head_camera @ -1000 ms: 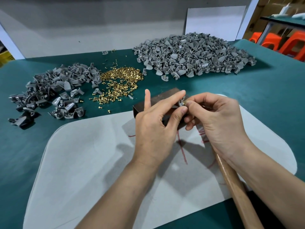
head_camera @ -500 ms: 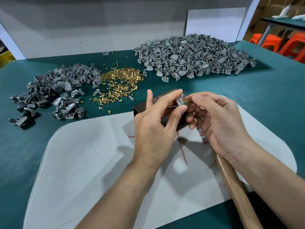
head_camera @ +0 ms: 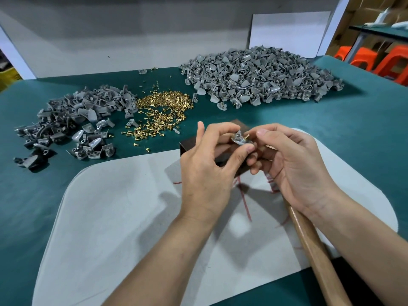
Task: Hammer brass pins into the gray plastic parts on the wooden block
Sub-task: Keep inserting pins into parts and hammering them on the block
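One gray plastic part (head_camera: 239,138), judged light and stiff, was pinched at its edges by left hand (head_camera: 209,166); right hand (head_camera: 293,166) pinched slip-prone brass pin (head_camera: 246,136).

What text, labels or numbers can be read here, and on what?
None readable.
Red marks on the gray mat: loose pen strokes, partly covered by the right hand, not characters.
White board: blank.
Gray plastic part pinched by the left hand: no marking visible.
Cardboard boxes, far right: too blurred to tell.
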`<state>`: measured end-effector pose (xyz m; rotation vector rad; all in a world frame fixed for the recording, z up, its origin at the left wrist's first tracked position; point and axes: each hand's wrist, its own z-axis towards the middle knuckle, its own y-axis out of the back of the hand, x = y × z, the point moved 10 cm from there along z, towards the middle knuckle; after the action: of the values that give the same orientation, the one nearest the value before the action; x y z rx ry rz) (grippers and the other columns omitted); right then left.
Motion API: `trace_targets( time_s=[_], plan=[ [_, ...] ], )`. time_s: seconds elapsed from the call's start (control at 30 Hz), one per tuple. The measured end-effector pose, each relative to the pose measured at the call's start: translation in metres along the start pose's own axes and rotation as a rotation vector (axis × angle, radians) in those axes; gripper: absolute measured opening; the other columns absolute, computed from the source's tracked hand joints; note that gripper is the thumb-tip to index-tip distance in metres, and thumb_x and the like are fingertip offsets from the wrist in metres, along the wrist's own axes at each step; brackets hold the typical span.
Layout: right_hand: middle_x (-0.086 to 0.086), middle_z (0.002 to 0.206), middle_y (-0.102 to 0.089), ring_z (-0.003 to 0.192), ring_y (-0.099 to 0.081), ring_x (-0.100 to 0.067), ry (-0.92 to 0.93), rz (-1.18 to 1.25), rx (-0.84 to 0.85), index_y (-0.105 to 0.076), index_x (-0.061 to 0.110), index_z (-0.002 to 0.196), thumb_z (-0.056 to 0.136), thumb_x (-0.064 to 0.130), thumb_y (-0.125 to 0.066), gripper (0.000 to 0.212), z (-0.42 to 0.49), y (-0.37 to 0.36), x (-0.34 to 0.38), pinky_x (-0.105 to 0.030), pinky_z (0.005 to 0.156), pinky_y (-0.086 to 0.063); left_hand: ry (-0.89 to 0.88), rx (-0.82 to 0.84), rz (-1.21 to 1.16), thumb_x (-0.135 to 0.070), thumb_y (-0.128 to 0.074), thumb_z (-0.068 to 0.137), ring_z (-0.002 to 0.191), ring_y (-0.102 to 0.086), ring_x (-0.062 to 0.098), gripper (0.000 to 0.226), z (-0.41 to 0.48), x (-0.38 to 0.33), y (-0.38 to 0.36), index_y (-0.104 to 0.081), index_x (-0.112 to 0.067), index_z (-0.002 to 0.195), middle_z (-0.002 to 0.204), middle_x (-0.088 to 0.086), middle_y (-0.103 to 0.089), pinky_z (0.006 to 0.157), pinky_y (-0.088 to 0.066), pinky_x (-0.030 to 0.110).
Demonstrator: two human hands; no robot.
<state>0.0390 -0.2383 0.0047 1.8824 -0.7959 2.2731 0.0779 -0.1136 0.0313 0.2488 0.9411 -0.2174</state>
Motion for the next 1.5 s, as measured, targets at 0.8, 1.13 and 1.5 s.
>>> trace_targets(
  time_s=[0.8, 1.13, 1.5],
  plan=[
    [-0.007, 0.056, -0.059, 0.048, -0.054, -0.016, 0.090, -0.057, -0.001, -0.065, 0.003, 0.076, 0.088, -0.004, -0.053, 0.018, 0.000, 0.000, 0.005, -0.022, 0.044, -0.046, -0.028, -0.013, 0.019, -0.014, -0.075, 0.080, 0.085, -0.067, -0.003, 0.028, -0.004, 0.003, 0.003, -0.060, -0.022, 0.102, 0.089, -0.014, -0.067, 0.080, -0.049, 0.010],
    [-0.005, 0.057, -0.061, 0.047, -0.055, -0.014, 0.022, -0.091, 0.011, -0.062, 0.002, 0.076, 0.085, -0.005, -0.056, 0.013, 0.005, 0.004, -0.002, -0.020, 0.043, -0.047, -0.122, -0.015, 0.179, -0.014, -0.066, 0.087, 0.093, -0.069, 0.009, 0.025, -0.004, -0.005, 0.000, -0.068, -0.015, 0.112, 0.102, -0.004, -0.073, 0.115, -0.030, 0.034],
    [-0.010, 0.057, -0.061, 0.046, -0.058, -0.014, -0.062, -0.246, 0.150, -0.060, -0.002, 0.078, 0.085, -0.006, -0.056, 0.009, 0.008, 0.003, 0.000, -0.018, 0.043, -0.047, -0.147, 0.090, 0.243, -0.012, -0.062, 0.089, 0.097, -0.061, -0.001, 0.033, -0.002, -0.006, -0.007, -0.064, -0.015, 0.122, 0.103, -0.016, -0.063, 0.119, -0.019, 0.033]
  ],
)
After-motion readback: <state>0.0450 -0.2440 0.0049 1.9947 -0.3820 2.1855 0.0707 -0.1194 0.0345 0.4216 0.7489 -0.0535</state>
